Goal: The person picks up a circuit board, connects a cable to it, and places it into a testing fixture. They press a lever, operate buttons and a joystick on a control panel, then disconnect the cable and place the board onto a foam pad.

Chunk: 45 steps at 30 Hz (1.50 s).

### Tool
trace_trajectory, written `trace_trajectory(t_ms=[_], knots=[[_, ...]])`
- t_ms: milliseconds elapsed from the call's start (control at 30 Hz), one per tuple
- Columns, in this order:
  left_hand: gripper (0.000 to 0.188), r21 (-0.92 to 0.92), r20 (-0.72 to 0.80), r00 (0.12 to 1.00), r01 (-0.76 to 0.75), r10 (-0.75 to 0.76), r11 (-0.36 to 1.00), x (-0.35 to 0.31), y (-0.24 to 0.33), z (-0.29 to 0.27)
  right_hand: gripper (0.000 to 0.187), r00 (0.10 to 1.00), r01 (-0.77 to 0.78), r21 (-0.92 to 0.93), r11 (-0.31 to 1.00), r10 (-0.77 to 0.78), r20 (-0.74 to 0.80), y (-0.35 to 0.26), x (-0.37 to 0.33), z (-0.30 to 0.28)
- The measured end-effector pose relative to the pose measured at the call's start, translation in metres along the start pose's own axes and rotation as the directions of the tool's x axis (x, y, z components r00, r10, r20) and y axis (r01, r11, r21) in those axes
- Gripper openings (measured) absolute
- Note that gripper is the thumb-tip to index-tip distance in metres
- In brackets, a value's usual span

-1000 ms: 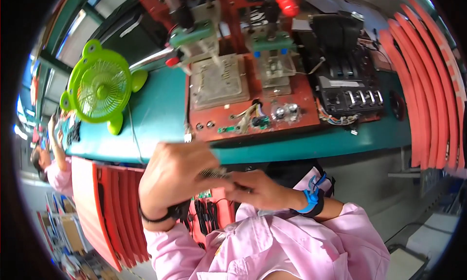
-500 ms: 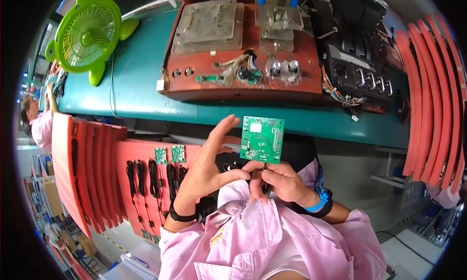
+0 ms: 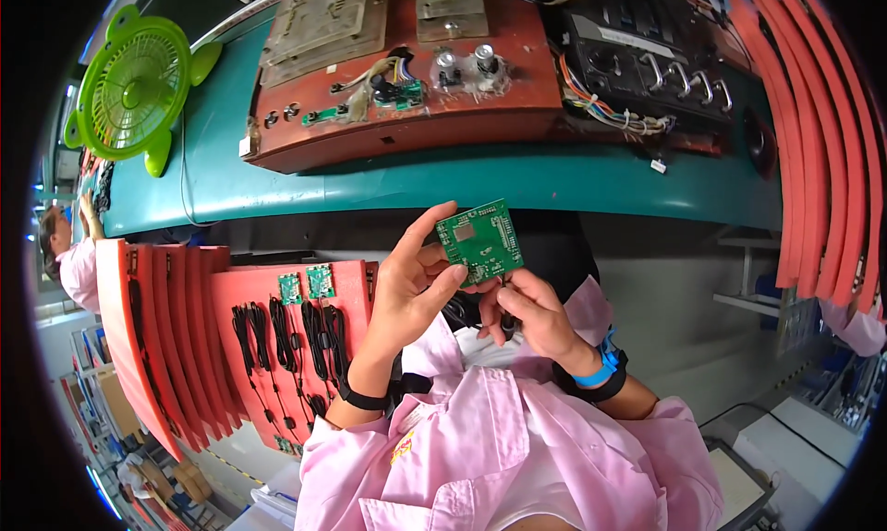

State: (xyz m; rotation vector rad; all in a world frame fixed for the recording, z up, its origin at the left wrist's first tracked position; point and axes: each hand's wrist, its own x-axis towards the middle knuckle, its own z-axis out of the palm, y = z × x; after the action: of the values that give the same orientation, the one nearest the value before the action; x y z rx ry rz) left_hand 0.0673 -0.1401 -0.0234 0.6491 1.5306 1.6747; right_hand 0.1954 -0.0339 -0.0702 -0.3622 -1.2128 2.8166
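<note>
A square green circuit board (image 3: 482, 245) is held up in front of my chest, tilted, with a pale square on its face. My left hand (image 3: 407, 286) grips it by the left edge, thumb on the near face and fingers behind. Just below the lower edge, my right hand (image 3: 540, 319) is closed round a black cable (image 3: 507, 324), which shows only in part between the fingers. Whether the cable's end is fixed to the board cannot be made out.
Left, a red foam sheet (image 3: 305, 346) carries coiled black cables (image 3: 283, 332) and small green boards (image 3: 319, 281). More red sheets stand at both sides. On the green bench (image 3: 407, 187) are a red test box (image 3: 425, 125), a black device (image 3: 637, 60) and a green fan (image 3: 129, 92). Another person (image 3: 78, 259) works far left.
My left hand has closed on the board's left edge, where it was apart before. The board has tilted, its right side rising. The view has shifted, moving the bench things left and up.
</note>
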Motion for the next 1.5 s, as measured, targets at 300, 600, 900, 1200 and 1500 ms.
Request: trace_trajectory(t_ms=[300,600,900,1200,1500], knots=[[0.052,-0.127,0.063,0.987,0.158,-0.151,0.979,0.004,-0.015,-0.009,0.029,0.999,-0.038,0.016,0.999,0.038,-0.035,0.007,0.005,-0.006],[0.047,-0.222,0.126,0.953,0.297,-0.275,0.929,0.009,-0.027,-0.020,0.030,0.996,-0.085,0.062,0.995,0.087,-0.035,0.008,0.005,-0.009],[0.044,-0.206,0.117,0.969,0.236,-0.216,0.950,0.007,-0.033,-0.025,0.028,0.996,-0.073,-0.037,0.997,0.071,-0.054,0.014,0.007,-0.009],[0.041,-0.169,0.133,0.980,0.173,-0.151,0.970,0.005,-0.038,-0.029,0.031,0.990,-0.126,-0.058,0.990,0.122,-0.065,0.016,0.007,-0.010],[0.041,-0.152,0.136,0.972,0.211,-0.191,0.966,0.007,-0.040,-0.031,0.031,0.992,-0.123,-0.065,0.990,0.120,-0.051,0.020,0.008,-0.012]])
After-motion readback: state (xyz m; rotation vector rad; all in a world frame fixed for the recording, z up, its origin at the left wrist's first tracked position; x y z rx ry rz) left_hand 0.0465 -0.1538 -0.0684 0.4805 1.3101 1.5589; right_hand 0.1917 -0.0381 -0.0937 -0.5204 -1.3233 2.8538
